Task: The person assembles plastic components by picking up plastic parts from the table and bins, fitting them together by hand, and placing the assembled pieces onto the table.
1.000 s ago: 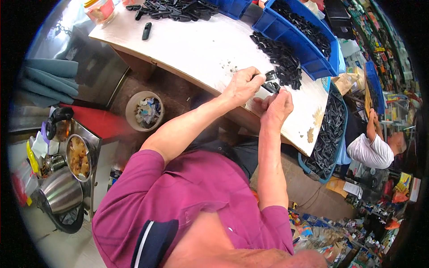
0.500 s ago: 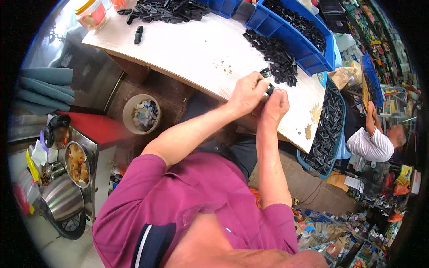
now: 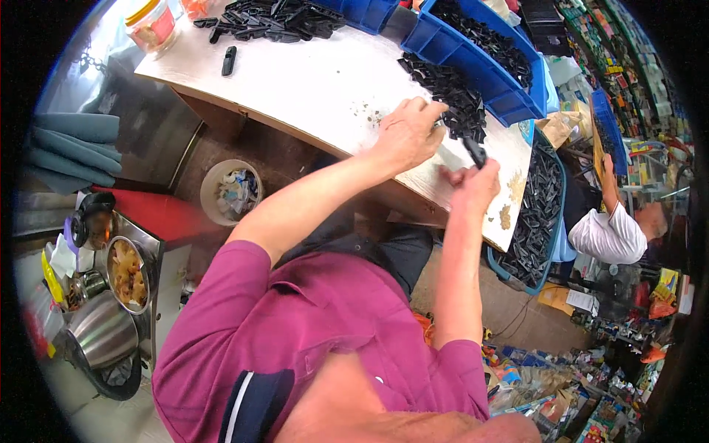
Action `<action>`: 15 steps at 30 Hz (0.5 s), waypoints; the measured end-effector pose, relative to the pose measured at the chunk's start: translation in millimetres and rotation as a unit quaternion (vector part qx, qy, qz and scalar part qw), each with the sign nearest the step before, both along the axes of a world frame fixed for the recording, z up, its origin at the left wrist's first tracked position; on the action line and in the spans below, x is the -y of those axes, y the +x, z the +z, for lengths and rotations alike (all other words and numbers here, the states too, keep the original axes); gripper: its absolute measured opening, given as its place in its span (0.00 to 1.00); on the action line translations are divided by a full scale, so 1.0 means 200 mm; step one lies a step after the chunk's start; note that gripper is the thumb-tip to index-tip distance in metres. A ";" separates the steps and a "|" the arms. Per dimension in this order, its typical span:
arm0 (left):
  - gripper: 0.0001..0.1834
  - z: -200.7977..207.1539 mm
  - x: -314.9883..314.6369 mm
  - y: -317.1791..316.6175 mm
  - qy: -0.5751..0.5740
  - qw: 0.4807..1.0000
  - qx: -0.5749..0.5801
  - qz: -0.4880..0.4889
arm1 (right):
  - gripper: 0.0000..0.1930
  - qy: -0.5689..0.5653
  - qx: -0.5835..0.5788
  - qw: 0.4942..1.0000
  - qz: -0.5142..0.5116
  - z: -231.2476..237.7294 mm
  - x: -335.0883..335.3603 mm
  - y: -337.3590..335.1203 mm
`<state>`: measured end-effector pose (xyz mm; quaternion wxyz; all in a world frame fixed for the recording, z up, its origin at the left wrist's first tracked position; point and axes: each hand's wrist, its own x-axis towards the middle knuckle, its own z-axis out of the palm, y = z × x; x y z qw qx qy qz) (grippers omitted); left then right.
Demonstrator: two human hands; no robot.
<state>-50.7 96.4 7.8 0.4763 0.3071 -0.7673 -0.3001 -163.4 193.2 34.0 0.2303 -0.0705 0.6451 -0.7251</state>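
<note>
My right hand (image 3: pixel 476 184) is closed on a slim black plastic part (image 3: pixel 474 151), which sticks out past the fingers toward the table's far side. To its left, my left hand (image 3: pixel 408 136) is raised over the white table with fingers pinched together. A small dark piece (image 3: pixel 441 119) shows at those fingertips, mostly hidden by them. Just beyond both hands lies a loose pile of black plastic parts (image 3: pixel 447 88). A second heap of black parts (image 3: pixel 269 18) lies at the far left, with a single black part (image 3: pixel 229 60) apart from it.
Blue bins (image 3: pixel 509 103) of black parts stand at the far right of the white table (image 3: pixel 310 92). A teal tub (image 3: pixel 552 255) full of parts sits past its right end. A waste bin (image 3: pixel 230 192) stands below left. Another person (image 3: pixel 609 235) is at the right.
My hands were close together with black pieces between them. They have moved apart, the right one going right and nearer me with the black plastic part, now plainly visible.
</note>
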 end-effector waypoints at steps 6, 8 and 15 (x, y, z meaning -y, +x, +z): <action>0.08 -0.03 0.08 -0.11 -0.146 0.958 0.237 -0.062 | 0.18 -0.018 0.012 0.989 -0.147 0.10 -0.17 -0.47; 0.06 -0.03 0.08 -0.12 -0.148 0.962 0.219 -0.064 | 0.18 -0.016 -0.005 0.981 -0.192 0.08 -0.25 -0.59; 0.08 -0.07 0.14 -0.16 -0.084 0.985 0.148 -0.005 | 0.13 -0.032 0.029 0.997 -0.058 -0.04 -0.17 -0.41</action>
